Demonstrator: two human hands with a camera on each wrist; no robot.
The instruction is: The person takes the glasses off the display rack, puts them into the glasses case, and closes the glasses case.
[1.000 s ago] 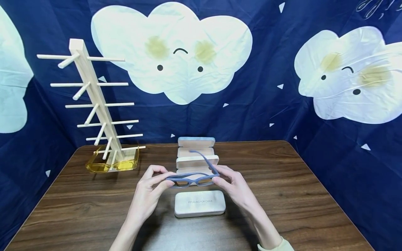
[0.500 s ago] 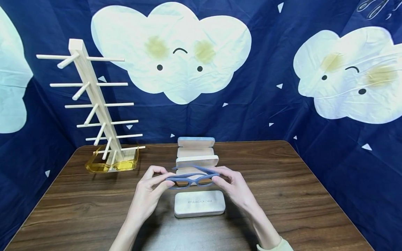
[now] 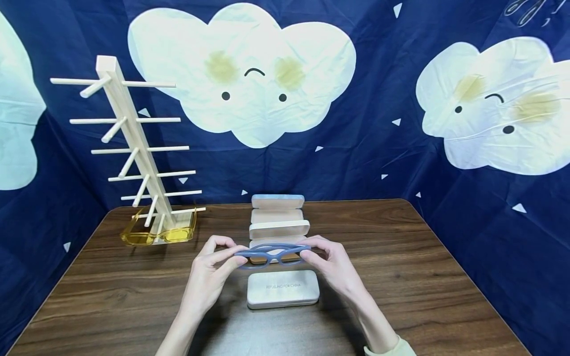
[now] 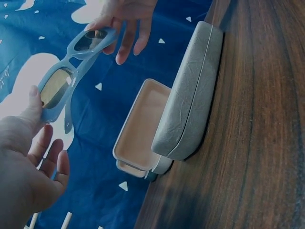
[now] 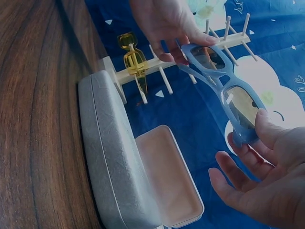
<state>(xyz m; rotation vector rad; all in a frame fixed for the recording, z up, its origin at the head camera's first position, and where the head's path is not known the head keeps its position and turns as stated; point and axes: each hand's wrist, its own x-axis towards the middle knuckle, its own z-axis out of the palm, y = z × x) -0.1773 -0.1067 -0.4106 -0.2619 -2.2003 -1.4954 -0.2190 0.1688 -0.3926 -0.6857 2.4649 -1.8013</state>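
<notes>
Blue-framed sunglasses (image 3: 274, 256) with brownish lenses are held up over the table, a little beyond a closed glasses case. My left hand (image 3: 209, 269) pinches their left end between thumb and fingers; my right hand (image 3: 331, 262) pinches the right end the same way. Both temples lie folded behind the front in the head view. The closed pale grey case (image 3: 283, 289), with lettering on its lid, rests nearest me. Behind the sunglasses stand open glasses cases (image 3: 279, 228) with light linings. In the right wrist view the sunglasses (image 5: 223, 76) show both lenses between the two hands.
At the left stands a wooden display rack (image 3: 140, 148) with several rows of pegs. Yellow glasses (image 3: 162, 236) sit on its lowest pegs. The brown wooden table (image 3: 401, 277) ends at a dark blue cloth backdrop (image 3: 383, 148) with cloud shapes.
The right temple of the blue sunglasses, sticking up and back a second ago, has swung inward and now lies folded behind the frame. Both hands have stayed almost in place.
</notes>
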